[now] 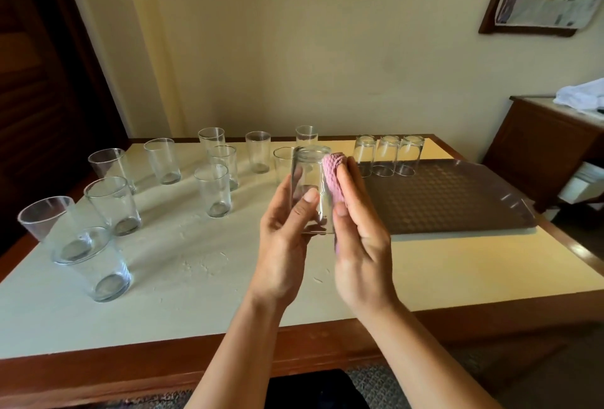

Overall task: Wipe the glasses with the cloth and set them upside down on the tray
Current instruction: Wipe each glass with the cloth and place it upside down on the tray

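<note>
My left hand point(283, 238) grips a clear glass point(309, 176) above the table, its thicker end pointing up. My right hand point(359, 232) presses a pink textured cloth point(334, 176) flat against the glass's right side. A dark brown tray point(457, 199) lies on the table to the right, and three glasses point(387, 155) stand upside down in a row along its far left edge. Several more glasses point(214, 189) stand upright, spread over the left and middle of the table.
The table point(196, 271) has a pale top and a wooden rim. The nearest upright glass point(94, 261) stands at the front left. A wooden side cabinet point(549, 143) with white fabric on it stands at the right, against the wall.
</note>
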### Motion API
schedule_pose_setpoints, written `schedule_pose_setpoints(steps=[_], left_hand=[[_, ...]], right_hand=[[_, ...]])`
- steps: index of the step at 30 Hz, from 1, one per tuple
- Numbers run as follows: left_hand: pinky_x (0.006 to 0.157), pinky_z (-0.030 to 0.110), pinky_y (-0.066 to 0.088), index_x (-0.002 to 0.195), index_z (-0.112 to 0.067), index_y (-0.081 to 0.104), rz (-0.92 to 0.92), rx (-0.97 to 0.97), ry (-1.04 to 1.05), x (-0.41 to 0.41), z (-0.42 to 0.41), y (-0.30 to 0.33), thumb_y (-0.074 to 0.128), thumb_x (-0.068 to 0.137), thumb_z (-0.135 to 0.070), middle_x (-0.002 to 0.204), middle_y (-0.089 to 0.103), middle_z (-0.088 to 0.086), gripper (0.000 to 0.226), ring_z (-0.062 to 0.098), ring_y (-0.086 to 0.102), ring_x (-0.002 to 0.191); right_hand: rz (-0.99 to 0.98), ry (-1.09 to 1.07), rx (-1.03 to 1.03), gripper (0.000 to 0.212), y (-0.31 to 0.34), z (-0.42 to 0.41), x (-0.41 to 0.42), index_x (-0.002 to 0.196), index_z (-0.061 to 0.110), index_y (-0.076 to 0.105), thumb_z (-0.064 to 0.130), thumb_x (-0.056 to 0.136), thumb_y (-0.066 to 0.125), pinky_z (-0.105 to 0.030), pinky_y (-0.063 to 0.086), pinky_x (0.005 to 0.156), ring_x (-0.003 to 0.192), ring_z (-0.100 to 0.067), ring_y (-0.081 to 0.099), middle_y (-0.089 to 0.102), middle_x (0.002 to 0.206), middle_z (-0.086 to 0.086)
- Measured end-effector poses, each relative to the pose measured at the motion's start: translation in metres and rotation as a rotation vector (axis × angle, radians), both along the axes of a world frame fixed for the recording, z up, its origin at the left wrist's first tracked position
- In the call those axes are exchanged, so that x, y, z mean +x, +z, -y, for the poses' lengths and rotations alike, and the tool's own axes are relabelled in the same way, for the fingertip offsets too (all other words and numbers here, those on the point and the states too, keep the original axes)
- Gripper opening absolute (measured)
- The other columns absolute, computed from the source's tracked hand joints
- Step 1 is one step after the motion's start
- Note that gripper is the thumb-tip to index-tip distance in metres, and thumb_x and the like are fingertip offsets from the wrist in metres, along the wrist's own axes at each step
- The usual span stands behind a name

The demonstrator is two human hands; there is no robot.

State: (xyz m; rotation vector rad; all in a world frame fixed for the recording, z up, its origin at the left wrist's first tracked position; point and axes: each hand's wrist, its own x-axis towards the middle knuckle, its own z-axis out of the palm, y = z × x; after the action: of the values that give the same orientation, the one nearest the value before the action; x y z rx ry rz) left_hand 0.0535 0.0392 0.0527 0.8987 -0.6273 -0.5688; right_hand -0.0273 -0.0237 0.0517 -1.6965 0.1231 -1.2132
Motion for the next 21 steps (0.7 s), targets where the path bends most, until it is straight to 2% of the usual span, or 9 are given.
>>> schedule_pose_setpoints(steps=[2, 4, 6, 9, 11, 12, 15, 18, 21], left_hand=[[0.081, 0.036, 0.05, 0.143, -0.032, 0.059, -0.025, 0.028, 0.004, 0.004, -0.001, 0.005, 0.061, 0.093, -0.053, 0.111, 0.072, 0.006, 0.054, 0.022, 0.065, 0.088], [0.08, 0.033, 0.054, 0.144, -0.036, 0.056, -0.003, 0.048, -0.058, 0.007, -0.003, 0.004, 0.045, 0.098, -0.052, 0.115, 0.077, 0.005, 0.05, 0.017, 0.071, 0.088], [0.078, 0.033, 0.058, 0.146, -0.039, 0.052, 0.023, 0.057, -0.109, 0.004, -0.003, 0.002, 0.056, 0.1, -0.044, 0.12, 0.075, 0.012, 0.046, 0.02, 0.072, 0.088], [0.079, 0.035, 0.057, 0.151, -0.038, 0.051, 0.068, 0.045, -0.034, 0.0, 0.002, -0.002, 0.073, 0.091, -0.035, 0.128, 0.069, 0.009, 0.065, 0.023, 0.065, 0.086], [0.079, 0.034, 0.053, 0.152, -0.034, 0.051, 0.074, 0.043, 0.022, 0.0, 0.005, 0.001, 0.073, 0.09, -0.034, 0.117, 0.068, 0.01, 0.065, 0.024, 0.06, 0.085], [0.078, 0.033, 0.052, 0.149, -0.034, 0.053, 0.047, 0.041, 0.035, 0.002, 0.005, 0.003, 0.07, 0.091, -0.034, 0.114, 0.067, 0.015, 0.061, 0.026, 0.059, 0.086], [0.078, 0.032, 0.056, 0.144, -0.036, 0.056, -0.009, 0.056, 0.002, 0.011, 0.002, 0.005, 0.059, 0.093, -0.042, 0.126, 0.07, 0.02, 0.052, 0.025, 0.068, 0.092], [0.077, 0.033, 0.056, 0.155, -0.035, 0.043, 0.044, 0.064, -0.109, 0.007, -0.003, -0.001, 0.053, 0.101, -0.034, 0.119, 0.071, 0.018, 0.055, 0.019, 0.07, 0.083], [0.075, 0.031, 0.055, 0.156, -0.034, 0.044, 0.024, 0.04, -0.105, 0.001, -0.001, -0.004, 0.062, 0.096, -0.032, 0.114, 0.066, 0.015, 0.063, 0.02, 0.065, 0.079]], right_hand=[[0.02, 0.04, 0.03, 0.051, -0.014, -0.021, -0.006, 0.155, 0.014, 0.037, 0.0, 0.106, 0.039, -0.038, 0.029, 0.125, 0.154, -0.016, 0.028, 0.034, 0.164, 0.01], [0.054, 0.046, 0.082, 0.056, -0.027, -0.035, -0.011, 0.157, 0.022, 0.036, 0.002, 0.106, 0.038, -0.042, 0.029, 0.125, 0.155, -0.02, 0.027, 0.033, 0.165, 0.007], [0.09, 0.021, 0.12, 0.055, -0.021, -0.024, -0.008, 0.156, 0.024, 0.037, 0.003, 0.106, 0.038, -0.046, 0.029, 0.125, 0.154, -0.021, 0.03, 0.036, 0.164, 0.005], [0.038, -0.088, 0.095, 0.048, -0.002, 0.004, 0.0, 0.151, 0.027, 0.04, 0.008, 0.107, 0.041, -0.05, 0.028, 0.125, 0.153, -0.017, 0.03, 0.037, 0.163, 0.001], [0.022, -0.056, 0.05, 0.048, 0.0, 0.002, 0.001, 0.153, 0.016, 0.039, 0.006, 0.107, 0.041, -0.051, 0.028, 0.124, 0.154, -0.021, 0.029, 0.036, 0.164, -0.004], [0.021, -0.016, 0.017, 0.048, -0.005, -0.004, -0.002, 0.153, 0.008, 0.038, 0.001, 0.106, 0.04, -0.048, 0.029, 0.124, 0.154, -0.022, 0.03, 0.036, 0.164, -0.003], [0.0, 0.02, -0.105, 0.048, -0.022, -0.021, -0.011, 0.149, -0.005, 0.037, -0.012, 0.102, 0.039, -0.033, 0.033, 0.122, 0.151, -0.012, 0.034, 0.036, 0.163, 0.007], [-0.035, -0.041, -0.157, 0.045, -0.011, -0.001, -0.006, 0.149, -0.004, 0.04, -0.005, 0.104, 0.041, -0.039, 0.031, 0.124, 0.155, -0.021, 0.027, 0.036, 0.162, -0.008], [-0.069, -0.096, -0.225, 0.044, 0.011, 0.016, 0.002, 0.149, 0.0, 0.041, -0.002, 0.105, 0.042, -0.026, 0.027, 0.123, 0.156, -0.023, 0.023, 0.036, 0.162, -0.012]])
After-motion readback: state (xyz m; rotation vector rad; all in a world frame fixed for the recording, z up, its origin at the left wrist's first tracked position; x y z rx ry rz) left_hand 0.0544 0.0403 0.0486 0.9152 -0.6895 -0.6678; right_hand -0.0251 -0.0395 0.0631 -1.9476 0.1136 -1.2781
